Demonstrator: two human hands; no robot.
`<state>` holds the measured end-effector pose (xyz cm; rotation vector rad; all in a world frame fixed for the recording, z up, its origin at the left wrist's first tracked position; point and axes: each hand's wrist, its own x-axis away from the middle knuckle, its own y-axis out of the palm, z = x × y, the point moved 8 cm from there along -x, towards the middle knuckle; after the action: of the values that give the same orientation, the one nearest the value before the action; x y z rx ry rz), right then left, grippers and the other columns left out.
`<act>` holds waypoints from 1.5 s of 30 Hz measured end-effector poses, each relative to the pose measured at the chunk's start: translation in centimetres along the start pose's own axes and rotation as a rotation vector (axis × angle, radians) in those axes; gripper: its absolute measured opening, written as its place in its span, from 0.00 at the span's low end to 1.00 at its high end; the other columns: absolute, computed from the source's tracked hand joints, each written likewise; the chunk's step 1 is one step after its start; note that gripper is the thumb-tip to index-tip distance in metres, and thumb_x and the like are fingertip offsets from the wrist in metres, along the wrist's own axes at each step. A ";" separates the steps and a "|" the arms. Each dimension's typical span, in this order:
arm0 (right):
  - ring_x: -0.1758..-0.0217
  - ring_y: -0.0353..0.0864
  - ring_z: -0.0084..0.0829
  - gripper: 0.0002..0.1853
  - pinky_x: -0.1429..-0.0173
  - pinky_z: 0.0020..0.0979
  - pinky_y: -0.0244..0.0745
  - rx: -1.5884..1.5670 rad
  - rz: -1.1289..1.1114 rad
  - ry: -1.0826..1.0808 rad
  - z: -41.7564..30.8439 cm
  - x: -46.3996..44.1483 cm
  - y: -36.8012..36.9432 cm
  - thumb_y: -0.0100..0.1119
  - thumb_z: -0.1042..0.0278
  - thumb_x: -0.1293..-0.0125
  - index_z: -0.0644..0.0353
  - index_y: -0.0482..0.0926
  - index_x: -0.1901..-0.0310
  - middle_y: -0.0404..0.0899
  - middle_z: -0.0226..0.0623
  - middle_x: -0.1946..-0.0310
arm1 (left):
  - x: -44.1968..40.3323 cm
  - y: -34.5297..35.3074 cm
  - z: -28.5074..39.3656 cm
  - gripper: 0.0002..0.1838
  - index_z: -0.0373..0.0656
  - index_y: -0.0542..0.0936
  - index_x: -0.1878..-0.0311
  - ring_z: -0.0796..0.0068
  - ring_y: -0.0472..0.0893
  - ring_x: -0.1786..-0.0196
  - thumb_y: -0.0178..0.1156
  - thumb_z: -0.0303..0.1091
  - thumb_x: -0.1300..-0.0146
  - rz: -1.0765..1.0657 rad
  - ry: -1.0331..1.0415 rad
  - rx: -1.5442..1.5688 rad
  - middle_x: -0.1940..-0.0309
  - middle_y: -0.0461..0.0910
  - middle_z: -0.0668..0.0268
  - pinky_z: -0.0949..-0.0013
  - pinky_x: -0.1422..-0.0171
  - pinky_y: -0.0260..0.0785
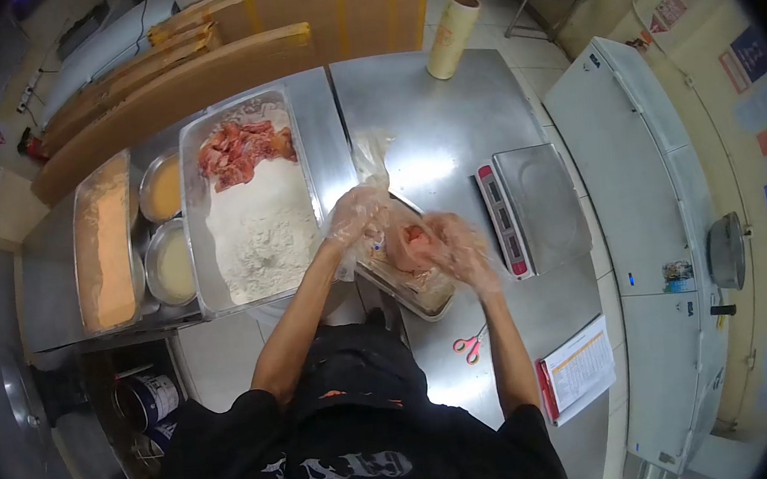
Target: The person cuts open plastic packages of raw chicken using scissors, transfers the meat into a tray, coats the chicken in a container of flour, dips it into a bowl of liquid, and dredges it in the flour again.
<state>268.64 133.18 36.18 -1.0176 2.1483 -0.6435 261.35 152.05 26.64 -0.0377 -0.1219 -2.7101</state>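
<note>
My left hand (359, 216), in a clear plastic glove, is closed on the edge of a clear plastic bag (373, 161) over the metal tray. My right hand (461, 248), also gloved and slightly blurred, is closed at the right side of a bag of pink raw meat (414, 246). That bag hangs between my hands above the small metal tray (433, 307). Whether the two pieces of plastic are one bag, I cannot tell. Left of my hands, a large tray (191, 213) holds white flour (265, 224) and red raw meat pieces (243, 151).
Right of my hands lies a scale (544, 209). Red scissors (470, 347) and a clipboard (579, 368) are nearer me. A plastic-wrap roll (454, 36) stands at the far edge. Farther left are two bowls (169, 262) and a tray of orange powder (111, 249).
</note>
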 end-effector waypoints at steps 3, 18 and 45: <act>0.57 0.78 0.43 0.14 0.52 0.38 0.72 0.170 -0.147 0.073 2.9 -0.3 6.1 0.60 0.62 0.41 0.59 0.78 0.57 0.78 0.45 0.67 | 3.8 -0.1 2.5 0.24 0.38 0.70 0.43 0.71 0.73 0.44 0.64 0.31 0.41 0.064 -0.100 -0.089 0.44 0.71 0.63 0.70 0.41 0.69; 0.54 0.79 0.36 0.21 0.51 0.33 0.74 -0.068 0.018 0.044 -13.9 -1.8 2.7 0.67 0.56 0.47 0.59 0.79 0.54 0.80 0.41 0.55 | 15.8 -10.0 13.6 0.57 0.69 0.34 0.27 0.50 0.26 0.25 0.38 0.85 0.57 0.533 0.350 0.590 0.25 0.27 0.74 0.31 0.31 0.36; 0.23 0.35 0.42 0.49 0.25 0.35 0.41 -0.222 0.178 0.251 -28.4 -8.8 30.9 0.57 0.42 0.40 0.70 0.45 0.31 0.41 0.58 0.29 | 34.5 -20.6 10.5 0.14 0.37 0.73 0.51 0.58 0.75 0.50 0.53 0.36 0.34 0.328 0.097 -0.649 0.55 0.74 0.52 0.61 0.48 0.68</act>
<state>237.04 162.21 37.41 -0.8811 2.5423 -0.4760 221.51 157.39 37.00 -0.1060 0.7273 -2.3061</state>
